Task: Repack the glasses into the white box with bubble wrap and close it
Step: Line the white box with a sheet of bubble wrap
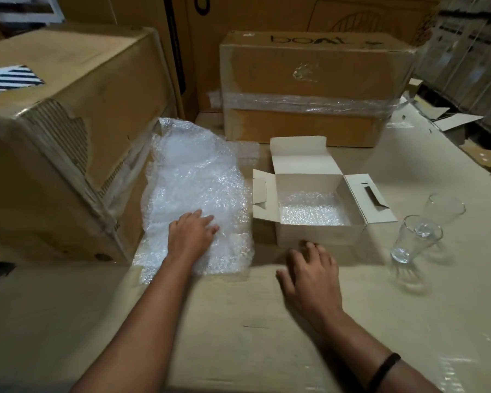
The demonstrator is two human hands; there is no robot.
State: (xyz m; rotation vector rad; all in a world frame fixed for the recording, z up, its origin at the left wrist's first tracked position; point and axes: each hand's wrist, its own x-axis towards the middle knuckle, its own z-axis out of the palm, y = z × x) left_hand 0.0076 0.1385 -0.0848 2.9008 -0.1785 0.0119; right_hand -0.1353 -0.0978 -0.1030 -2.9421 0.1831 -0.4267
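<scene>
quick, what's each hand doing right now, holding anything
Left hand: open, fingers resting on the bubble wrap sheet.
Right hand: open, holding nothing, in front of the white box.

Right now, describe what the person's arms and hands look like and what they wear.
Both forearms are bare, with no sleeves in view. The left hand and right hand wear no gloves. A thin black band circles the right wrist; the left arm shows nothing worn.
</scene>
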